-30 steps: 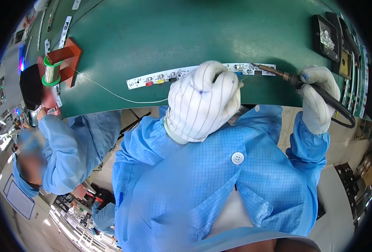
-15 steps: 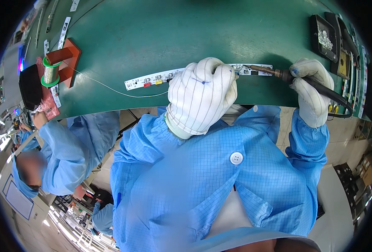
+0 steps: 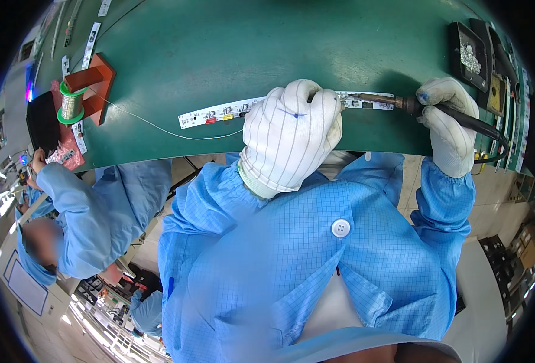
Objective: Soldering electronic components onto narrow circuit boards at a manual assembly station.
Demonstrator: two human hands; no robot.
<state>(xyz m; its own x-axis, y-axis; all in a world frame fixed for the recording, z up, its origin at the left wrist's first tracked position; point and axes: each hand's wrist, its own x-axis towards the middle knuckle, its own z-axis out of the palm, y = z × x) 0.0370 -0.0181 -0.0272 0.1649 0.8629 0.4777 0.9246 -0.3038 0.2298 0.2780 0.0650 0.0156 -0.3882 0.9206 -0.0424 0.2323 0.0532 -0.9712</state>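
A long white circuit board strip [image 3: 221,113] lies on the green bench, with small red and yellow parts on it. My left hand [image 3: 293,136], in a striped white glove, is closed over its middle. Thin solder wire [image 3: 158,130] runs from a green-ended spool [image 3: 71,103] into that hand, whose fingertips are mostly hidden. My right hand [image 3: 450,124], gloved too, grips a soldering iron [image 3: 410,107] by its dark handle. The iron points left, and its tip is over the board's right part, close to the left hand's fingers.
A red-brown stand [image 3: 103,85] is by the spool. At the far right are a black tray [image 3: 468,55] with silvery scraps and a yellowish sponge [image 3: 495,92]. The iron's cable loops past the right glove. A co-worker in blue [image 3: 101,212] sits at the left.
The iron's tip has shifted slightly left along the board, and my right hand has moved up a little. My left hand barely moved. The co-worker's arm moved further left.
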